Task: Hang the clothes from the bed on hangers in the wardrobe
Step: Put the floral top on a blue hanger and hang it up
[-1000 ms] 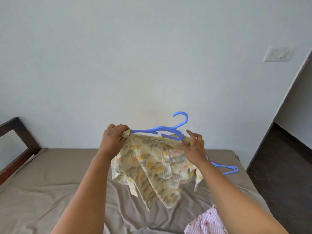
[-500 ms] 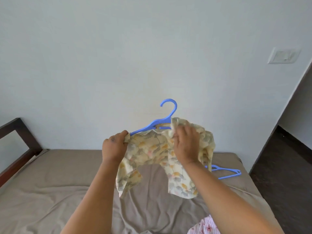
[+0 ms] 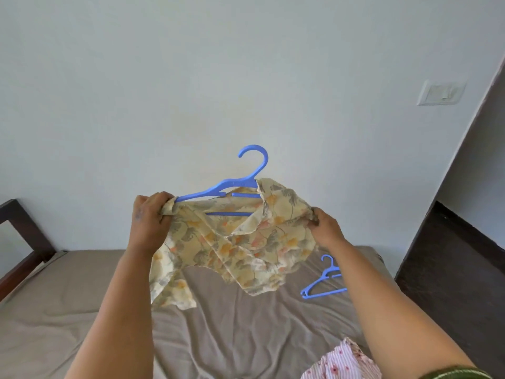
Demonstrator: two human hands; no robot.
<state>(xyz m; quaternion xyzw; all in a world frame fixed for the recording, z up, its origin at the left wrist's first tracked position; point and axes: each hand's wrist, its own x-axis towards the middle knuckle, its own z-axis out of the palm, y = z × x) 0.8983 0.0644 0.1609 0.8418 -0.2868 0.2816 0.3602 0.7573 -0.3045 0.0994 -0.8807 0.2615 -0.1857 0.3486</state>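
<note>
Both grips pinching floral top (image 3: 240,242) over blue hanger (image 3: 235,184): left hand (image 3: 150,217) at one shoulder w/ hanger end, right hand (image 3: 325,228) at other. Pull right shoulder over hanger arm, center neck at hook.

left hand (image 3: 149,218) gripped floral top (image 3: 240,236) with hanger's end | right hand (image 3: 325,228) pinched top's other shoulder | blue hanger (image 3: 235,184) partly inside top, hook up | spare hanger (image 3: 323,281) lay on bed (image 3: 54,310) | pink striped garment (image 3: 341,363) at near edge
</note>
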